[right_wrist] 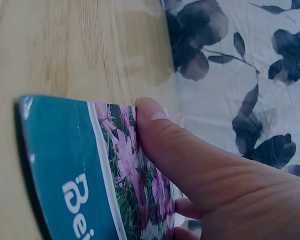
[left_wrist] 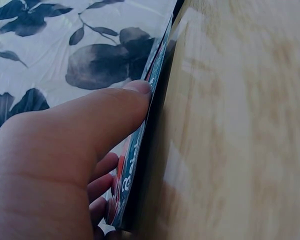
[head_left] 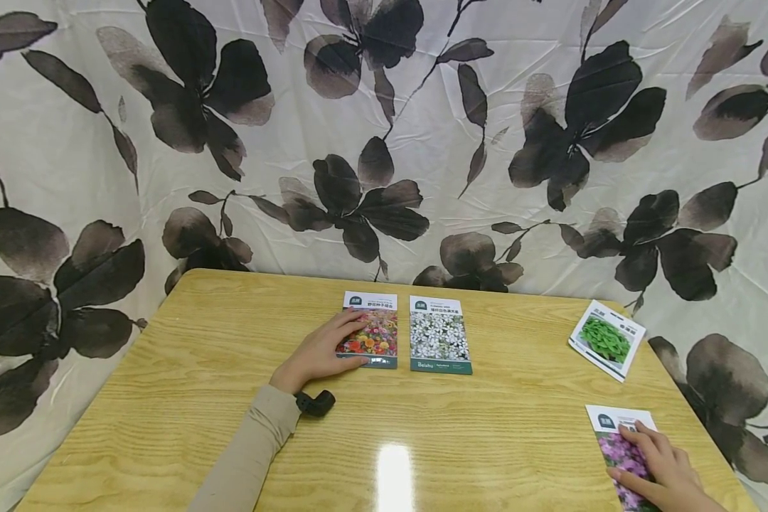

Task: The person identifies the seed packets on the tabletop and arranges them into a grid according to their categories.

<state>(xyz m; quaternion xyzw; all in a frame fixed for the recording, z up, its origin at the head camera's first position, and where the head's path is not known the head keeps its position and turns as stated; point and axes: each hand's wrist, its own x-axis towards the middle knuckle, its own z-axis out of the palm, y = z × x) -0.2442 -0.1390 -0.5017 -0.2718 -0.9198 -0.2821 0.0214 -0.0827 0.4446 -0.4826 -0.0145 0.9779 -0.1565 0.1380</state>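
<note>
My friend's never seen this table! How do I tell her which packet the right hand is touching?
Start with the wooden table and go to its right side. There, nearer to you, lies the pink-flower packet, partly under the person's right hand. Its picture is full of pinkish-purple flowers, while the green-leaf packet farther back pictures leaves instead.
</note>
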